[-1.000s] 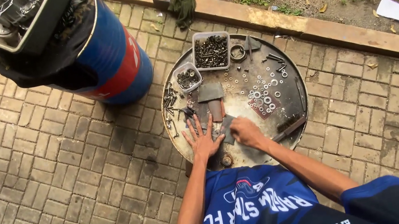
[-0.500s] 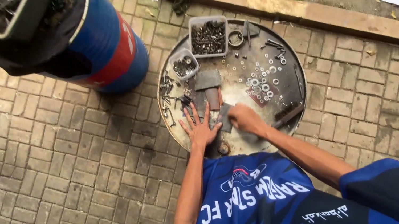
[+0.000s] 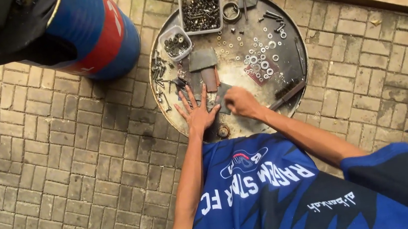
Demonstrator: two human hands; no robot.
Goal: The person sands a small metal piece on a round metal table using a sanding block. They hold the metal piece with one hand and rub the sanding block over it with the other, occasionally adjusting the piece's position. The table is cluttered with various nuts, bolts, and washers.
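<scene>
The left hand is spread flat, fingers fanned and grasping nothing, on the near part of a round, rusty grey metal drum top that serves as a work surface. It appears to be pressed down as a steadying hold beside a small dark grey flat sheet piece, which lies on the drum top just between the two hands. The right hand is curled into a loose fist at the right edge of that piece; whether something is pinched inside it cannot be told, as the fingers are turned under.

Beyond the hands, a rust-brown flat strip and a grey folded sheet are laid in line. Further back, a large rectangular plastic tub of dark bolts and a smaller tub of dark nuts are set at the far rim, well out of the way. Silver washers are scattered to the right, with a long dark bar lying close to the right wrist. Loose dark screws crowd the left rim near the left fingertips. A blue barrel with a red band stands on the brick paving just left of the drum.
</scene>
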